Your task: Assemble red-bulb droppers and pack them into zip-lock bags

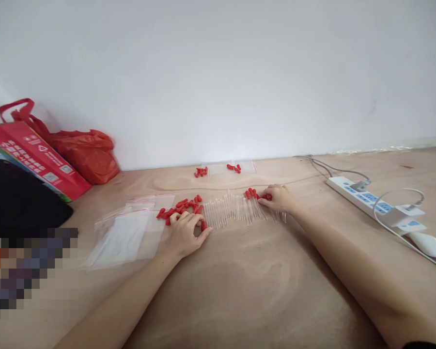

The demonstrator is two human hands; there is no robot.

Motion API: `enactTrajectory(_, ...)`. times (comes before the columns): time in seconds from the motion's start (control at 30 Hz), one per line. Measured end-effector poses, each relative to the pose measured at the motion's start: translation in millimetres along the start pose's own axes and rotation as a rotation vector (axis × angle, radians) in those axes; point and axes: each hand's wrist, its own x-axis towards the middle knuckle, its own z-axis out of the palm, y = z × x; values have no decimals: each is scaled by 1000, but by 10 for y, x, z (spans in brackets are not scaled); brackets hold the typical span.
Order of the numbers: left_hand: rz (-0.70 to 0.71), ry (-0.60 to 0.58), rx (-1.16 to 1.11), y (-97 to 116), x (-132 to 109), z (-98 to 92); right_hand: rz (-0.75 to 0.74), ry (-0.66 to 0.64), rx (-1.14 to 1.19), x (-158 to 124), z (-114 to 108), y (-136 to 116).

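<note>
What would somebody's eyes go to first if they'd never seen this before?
Probably the bright red bulbs, heaped beside the left hand, with a few more at the right hand. Between the hands lies a row of thin clear tubes. The red plastic bag might catch the eye too, near the wall on the picture's left side.

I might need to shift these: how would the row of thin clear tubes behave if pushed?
The clear tubes look slender, so they're probably light and perhaps fragile. Seemingly round and lying side by side, they would likely roll or fan out.
</note>
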Motion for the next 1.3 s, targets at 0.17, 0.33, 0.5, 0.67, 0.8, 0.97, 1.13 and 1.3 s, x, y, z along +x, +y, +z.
enactTrajectory(0.17, -28, 56, -18, 2, -5, 15, 19, -4, -27, 5, 15, -25)
enactTrajectory(0.33, -58, 165, 2, 23, 5, 8, 113, 129, 42, 2, -46, -23)
enactTrajectory(0.5, -80, 211, 45, 14, 11, 3, 73, 267, 177, -58, -63, -91)
enactTrajectory(0.67, -116, 178, 142, 5, 27, 31, -36, 364, 335, -204, 69, -331)
enactTrajectory(0.8, -108, 179, 176, 41, 102, 68, -166, 378, 361, -405, 200, -550)
enactTrajectory(0.97, -184, 138, 221, 71, 251, 102, -273, 317, 328, -612, 243, -672)
enactTrajectory(1.13, -262, 69, 224, 98, 402, 122, -317, 277, 317, -648, 215, -699)
enactTrajectory(1.3, -339, -11, 267, 141, 545, 173, -320, 260, 299, -634, 187, -735)
